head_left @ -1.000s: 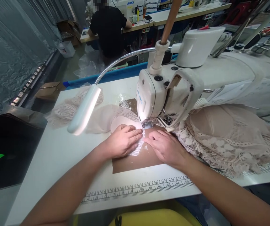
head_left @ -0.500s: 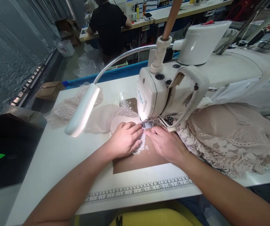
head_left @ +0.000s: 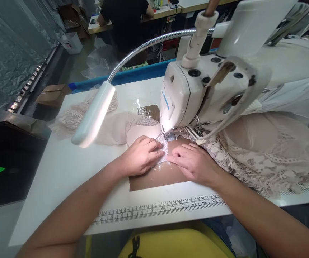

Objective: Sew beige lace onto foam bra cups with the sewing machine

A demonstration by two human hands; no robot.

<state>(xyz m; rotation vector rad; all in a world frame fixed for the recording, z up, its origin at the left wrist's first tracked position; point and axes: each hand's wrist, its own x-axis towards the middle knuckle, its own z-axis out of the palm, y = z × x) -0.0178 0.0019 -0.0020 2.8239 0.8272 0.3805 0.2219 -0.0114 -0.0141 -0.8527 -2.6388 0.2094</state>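
Observation:
My left hand lies with curled fingers pressing a strip of pale lace fabric onto the brown plate just in front of the needle of the white sewing machine. My right hand rests beside it, fingertips bent and pinching the same lace edge from the right. The two hands nearly touch. More beige lace garment is bunched under the machine arm on the right, and a padded cup piece lies behind my left hand.
A gooseneck lamp hangs over the left of the white table. A printed ruler runs along the front edge. More lace lies at the back left. A person in black sits at another bench behind; cardboard boxes are on the floor.
Both hands have slid the lace slightly toward the needle and drawn closer together, fingers curling more. The camera has leaned in and downward toward the machine.

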